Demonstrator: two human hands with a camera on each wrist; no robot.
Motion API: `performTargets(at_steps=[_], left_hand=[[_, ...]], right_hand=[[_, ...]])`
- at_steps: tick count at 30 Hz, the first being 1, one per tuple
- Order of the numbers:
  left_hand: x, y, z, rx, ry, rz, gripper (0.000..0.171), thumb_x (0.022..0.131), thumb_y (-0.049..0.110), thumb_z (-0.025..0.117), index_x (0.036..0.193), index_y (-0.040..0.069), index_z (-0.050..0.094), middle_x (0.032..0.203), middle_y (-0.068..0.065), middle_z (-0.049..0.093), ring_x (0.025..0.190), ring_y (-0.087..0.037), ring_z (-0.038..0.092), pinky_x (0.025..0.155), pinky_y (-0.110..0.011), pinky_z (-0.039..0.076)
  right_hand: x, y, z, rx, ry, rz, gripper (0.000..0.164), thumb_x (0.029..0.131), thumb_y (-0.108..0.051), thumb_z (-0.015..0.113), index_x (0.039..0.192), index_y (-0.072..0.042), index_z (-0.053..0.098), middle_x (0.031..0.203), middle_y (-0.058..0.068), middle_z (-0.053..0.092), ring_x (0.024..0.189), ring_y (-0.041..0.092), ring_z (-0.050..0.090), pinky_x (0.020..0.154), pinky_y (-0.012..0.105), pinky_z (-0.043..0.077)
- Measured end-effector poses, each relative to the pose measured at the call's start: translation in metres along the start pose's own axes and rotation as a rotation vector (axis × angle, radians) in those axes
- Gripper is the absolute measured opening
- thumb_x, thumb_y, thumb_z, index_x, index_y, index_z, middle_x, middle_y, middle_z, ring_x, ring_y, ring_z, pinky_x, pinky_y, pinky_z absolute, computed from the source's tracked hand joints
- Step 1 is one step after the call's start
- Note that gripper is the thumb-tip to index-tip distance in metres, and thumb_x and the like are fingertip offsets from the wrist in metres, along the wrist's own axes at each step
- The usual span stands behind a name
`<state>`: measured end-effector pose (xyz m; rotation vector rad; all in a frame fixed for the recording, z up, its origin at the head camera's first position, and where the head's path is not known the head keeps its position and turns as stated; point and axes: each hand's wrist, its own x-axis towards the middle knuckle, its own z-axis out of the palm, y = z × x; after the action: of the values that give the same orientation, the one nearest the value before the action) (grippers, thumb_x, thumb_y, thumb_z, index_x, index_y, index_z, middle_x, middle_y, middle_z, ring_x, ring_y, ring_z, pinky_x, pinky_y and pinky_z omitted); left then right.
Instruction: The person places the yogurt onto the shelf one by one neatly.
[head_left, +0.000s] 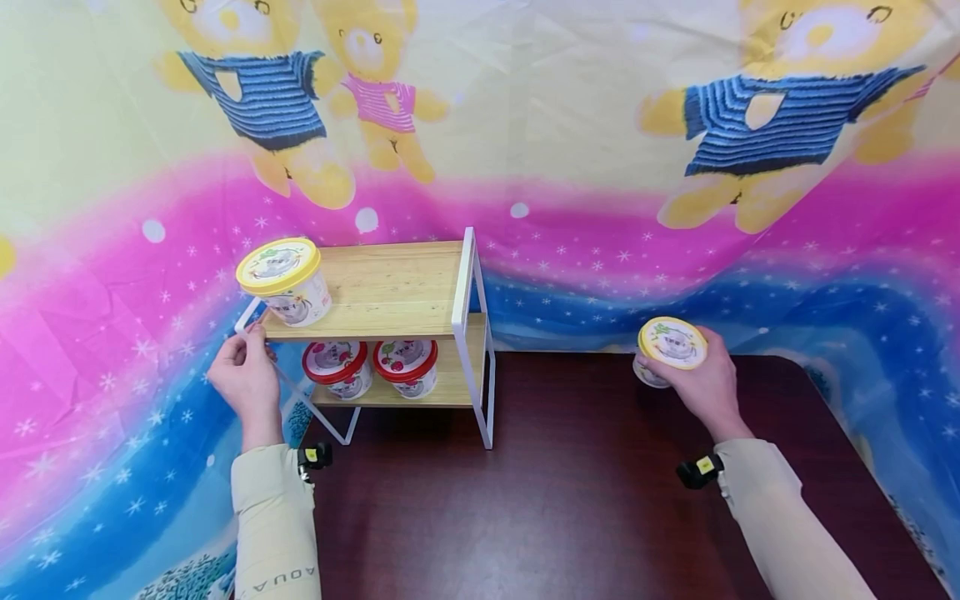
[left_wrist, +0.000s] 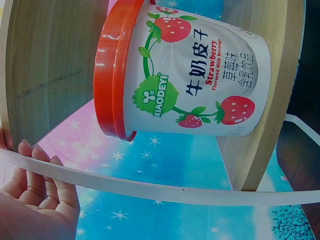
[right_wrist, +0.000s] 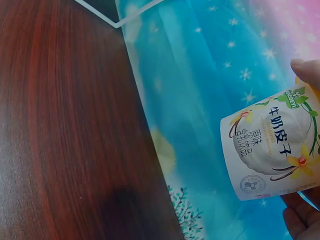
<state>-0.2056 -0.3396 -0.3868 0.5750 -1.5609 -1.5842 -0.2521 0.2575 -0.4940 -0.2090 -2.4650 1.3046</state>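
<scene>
My left hand (head_left: pixel 247 371) grips the front left corner of a two-tier wooden shelf (head_left: pixel 397 283) with a white metal frame. In the left wrist view its fingers (left_wrist: pixel 37 187) lie at the white frame bar (left_wrist: pixel 150 190). A yellow-lidded milk tub (head_left: pixel 296 287) stands on the upper board, just above this hand. Off to the right, my right hand (head_left: pixel 712 383) holds another yellow-lidded tub (right_wrist: pixel 272 142) around its sides near the lid. The right wrist view shows vanilla flowers on its white side and the tub apart from the dark table.
Two red-lidded strawberry tubs (head_left: pixel 341 368) (head_left: pixel 407 367) stand on the lower board. The shelf stands at the left of a dark reddish-brown table (head_left: pixel 555 500). Behind hangs a printed cloth (head_left: pixel 570 200) with bears and snowflakes, reaching down to the table's back edge.
</scene>
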Motion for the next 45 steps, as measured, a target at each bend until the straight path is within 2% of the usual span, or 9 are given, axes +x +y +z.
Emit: performTargets(at_steps=[11, 33, 40, 45], left_hand=[[0.0, -0.001, 0.0, 0.018, 0.002, -0.013, 0.023, 0.096, 0.032, 0.074, 0.099, 0.009, 0.079, 0.085, -0.001, 0.068, 0.077, -0.015, 0.061, 0.071, -0.023, 0.049], [0.0, -0.001, 0.0, 0.01, 0.002, -0.006, 0.024, 0.096, 0.032, 0.074, 0.099, 0.009, 0.079, 0.083, -0.002, 0.067, 0.076, -0.017, 0.06, 0.071, -0.024, 0.049], [0.0, 0.0, 0.0, -0.006, 0.002, -0.013, 0.022, 0.095, 0.03, 0.075, 0.1, 0.009, 0.079, 0.087, -0.01, 0.068, 0.075, -0.017, 0.06, 0.069, -0.023, 0.049], [0.0, 0.0, 0.0, -0.003, 0.003, -0.02, 0.022, 0.095, 0.031, 0.075, 0.101, 0.009, 0.079, 0.082, -0.005, 0.067, 0.074, -0.016, 0.06, 0.069, -0.023, 0.049]], right_hand=[[-0.004, -0.018, 0.002, 0.047, 0.024, -0.058, 0.105, 0.072, -0.045, 0.093, 0.151, -0.006, 0.037, 0.137, 0.017, 0.051, 0.121, 0.034, 0.047, 0.095, 0.057, 0.043], [-0.015, -0.05, 0.007, 0.079, -0.039, -0.106, 0.105, 0.071, -0.047, 0.093, 0.152, -0.012, 0.036, 0.136, 0.01, 0.049, 0.122, 0.029, 0.045, 0.091, 0.055, 0.047], [-0.019, -0.058, 0.007, 0.082, -0.047, -0.11, 0.105, 0.071, -0.047, 0.093, 0.152, -0.012, 0.036, 0.136, 0.01, 0.05, 0.121, 0.029, 0.046, 0.091, 0.055, 0.047], [-0.021, -0.063, 0.009, 0.087, -0.037, -0.121, 0.104, 0.069, -0.046, 0.094, 0.15, -0.012, 0.038, 0.134, 0.009, 0.051, 0.12, 0.027, 0.046, 0.089, 0.052, 0.047]])
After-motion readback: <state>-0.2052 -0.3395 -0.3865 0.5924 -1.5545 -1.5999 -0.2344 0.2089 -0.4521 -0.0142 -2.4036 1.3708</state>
